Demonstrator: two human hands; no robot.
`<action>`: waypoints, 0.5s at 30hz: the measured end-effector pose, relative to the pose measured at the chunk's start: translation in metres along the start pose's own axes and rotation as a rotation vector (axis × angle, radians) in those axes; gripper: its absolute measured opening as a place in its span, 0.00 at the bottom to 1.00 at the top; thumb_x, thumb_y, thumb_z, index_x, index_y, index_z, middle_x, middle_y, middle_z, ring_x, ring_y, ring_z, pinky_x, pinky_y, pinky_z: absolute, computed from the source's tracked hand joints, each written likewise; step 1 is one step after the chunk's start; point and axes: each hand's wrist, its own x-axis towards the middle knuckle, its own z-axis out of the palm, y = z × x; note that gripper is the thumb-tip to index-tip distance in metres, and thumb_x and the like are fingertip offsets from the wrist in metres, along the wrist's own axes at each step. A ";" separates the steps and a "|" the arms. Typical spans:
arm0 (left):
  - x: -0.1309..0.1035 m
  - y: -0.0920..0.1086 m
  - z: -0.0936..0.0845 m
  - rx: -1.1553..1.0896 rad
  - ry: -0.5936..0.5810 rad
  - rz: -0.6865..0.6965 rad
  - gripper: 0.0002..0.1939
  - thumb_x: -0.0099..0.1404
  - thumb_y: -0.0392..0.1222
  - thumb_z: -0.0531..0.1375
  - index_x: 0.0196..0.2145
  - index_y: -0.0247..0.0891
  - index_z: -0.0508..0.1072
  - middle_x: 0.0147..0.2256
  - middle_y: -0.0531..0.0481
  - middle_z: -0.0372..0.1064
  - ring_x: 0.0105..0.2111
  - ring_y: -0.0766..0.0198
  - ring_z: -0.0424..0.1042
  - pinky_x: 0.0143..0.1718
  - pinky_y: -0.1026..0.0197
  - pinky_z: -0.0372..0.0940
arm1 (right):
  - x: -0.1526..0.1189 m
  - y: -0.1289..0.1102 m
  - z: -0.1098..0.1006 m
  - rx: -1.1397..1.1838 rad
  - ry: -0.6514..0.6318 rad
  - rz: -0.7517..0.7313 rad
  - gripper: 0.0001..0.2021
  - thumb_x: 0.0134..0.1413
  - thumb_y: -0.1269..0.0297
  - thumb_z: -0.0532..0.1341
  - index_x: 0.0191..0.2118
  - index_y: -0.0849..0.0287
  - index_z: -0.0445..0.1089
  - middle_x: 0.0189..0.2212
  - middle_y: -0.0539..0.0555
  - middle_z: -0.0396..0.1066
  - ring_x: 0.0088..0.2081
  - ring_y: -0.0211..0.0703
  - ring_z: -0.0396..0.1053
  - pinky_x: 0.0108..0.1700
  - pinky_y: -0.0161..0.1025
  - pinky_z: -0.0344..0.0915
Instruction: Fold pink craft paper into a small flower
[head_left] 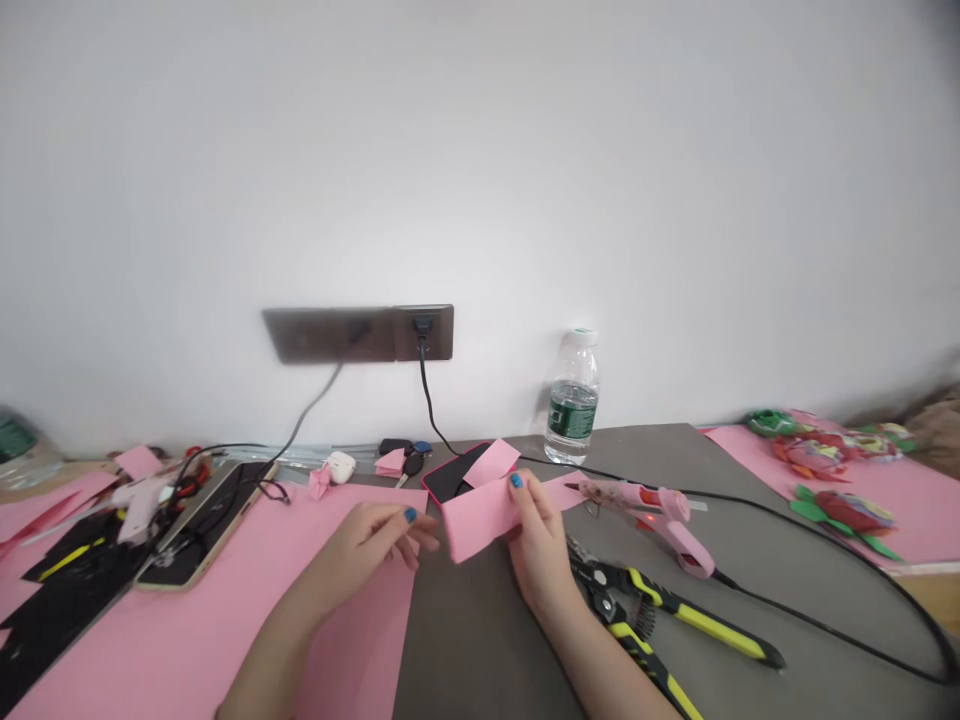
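Note:
My right hand (540, 540) pinches a strip of pink paper (476, 520) between thumb and fingers, raised over the dark grey work surface. The strip's left end points toward my left hand (386, 535), which is just short of it with fingers loosely bent and apart, holding nothing. Behind the strip lies a dark phone with a pink edge (452, 480), a small pink paper piece (493, 463) partly across it. Right of my right hand are a pink glue gun (675, 540) with a small red light and yellow-black pliers (645, 600), partly hidden by my forearm.
A water bottle (572, 400) stands against the wall. Black cable (825, 510) loops across the right side. Red and green paper flowers (847, 510) lie on pink paper at far right. Left are a large pink sheet (247, 620), another phone (202, 530) and a white earphone case (341, 467).

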 end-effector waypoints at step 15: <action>0.014 -0.005 0.025 -0.092 0.359 0.093 0.16 0.60 0.50 0.60 0.41 0.38 0.77 0.41 0.44 0.76 0.42 0.54 0.74 0.43 0.56 0.69 | 0.000 -0.001 0.001 -0.027 -0.236 -0.114 0.15 0.62 0.56 0.56 0.53 0.50 0.67 0.53 0.57 0.68 0.55 0.50 0.65 0.56 0.47 0.61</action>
